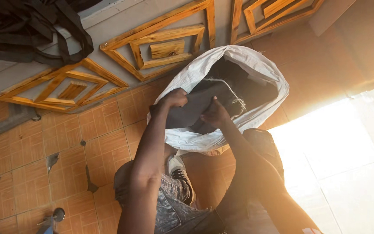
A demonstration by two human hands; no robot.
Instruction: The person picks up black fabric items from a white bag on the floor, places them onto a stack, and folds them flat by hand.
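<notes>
At the mouth of a white sack (pixel 256 65) lies a dark cloth (pixel 191 113), gripped at both ends: the left hand (pixel 175 99) is closed on its left edge, the right hand (pixel 215 115) pinches its right side. Around them are orange floor tiles (pixel 66 147) and a wooden-patterned wall (pixel 152 47).

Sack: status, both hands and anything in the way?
Left hand and right hand both grip dark cloth at the white sack mouth. Sack open, dark stuff inside. Nothing blocking.

1 head view, steeply downward, close
</notes>
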